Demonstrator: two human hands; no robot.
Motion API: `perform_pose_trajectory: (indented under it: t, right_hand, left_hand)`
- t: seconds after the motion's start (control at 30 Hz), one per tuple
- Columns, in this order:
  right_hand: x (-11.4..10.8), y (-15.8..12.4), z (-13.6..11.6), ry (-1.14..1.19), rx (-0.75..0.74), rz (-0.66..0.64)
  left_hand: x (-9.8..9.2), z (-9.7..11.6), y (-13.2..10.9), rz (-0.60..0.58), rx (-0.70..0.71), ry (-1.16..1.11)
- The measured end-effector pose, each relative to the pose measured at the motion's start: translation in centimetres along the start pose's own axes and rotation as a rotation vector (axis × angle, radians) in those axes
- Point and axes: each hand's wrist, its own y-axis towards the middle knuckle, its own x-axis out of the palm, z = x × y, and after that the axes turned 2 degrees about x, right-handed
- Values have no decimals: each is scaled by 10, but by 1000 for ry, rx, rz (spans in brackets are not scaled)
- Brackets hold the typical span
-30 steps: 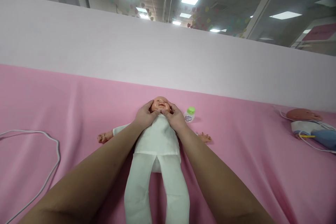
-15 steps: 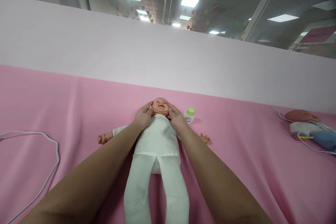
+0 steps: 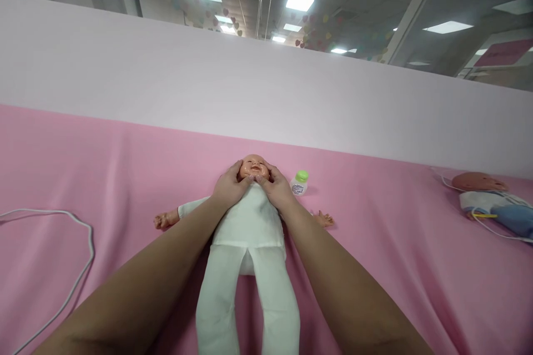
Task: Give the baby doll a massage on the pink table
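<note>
A baby doll (image 3: 250, 222) in white clothes lies on its back on the pink cloth (image 3: 375, 244), head away from me. My left hand (image 3: 229, 184) cups the left side of the doll's head (image 3: 253, 166), thumb at the chin. My right hand (image 3: 275, 186) cups the other side, its thumb meeting the left one under the chin. Both hands curl round the face, fingers along the cheeks. The doll's bare hands stick out to either side.
A small white bottle with a green cap (image 3: 300, 182) stands just right of the doll's head. A second doll (image 3: 487, 194) with wires lies at the far right. A white cable (image 3: 79, 266) loops at the left. A pale wall panel (image 3: 250, 83) backs the cloth.
My thumbs were apart on the cheeks half a second ago and have slid back together under the doll's chin, as they were a second ago. The doll has stayed in place.
</note>
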Motion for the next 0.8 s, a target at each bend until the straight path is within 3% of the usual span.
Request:
perform_pose_trajectory:
  t: [0.3, 0.43, 0.6, 0.8]
  right_hand:
    - [-7, -2, -8, 152, 95, -72]
    - [-8, -1, -7, 208, 102, -89]
    - [-5, -3, -8, 51, 48, -40]
    - [0, -4, -6, 43, 41, 0]
  left_hand:
    - [4, -8, 5, 36, -101, -281]
    - [3, -7, 4, 50, -104, -273]
    - [0, -4, 2, 25, -86, -211]
    - [-2, -1, 1, -28, -46, -164]
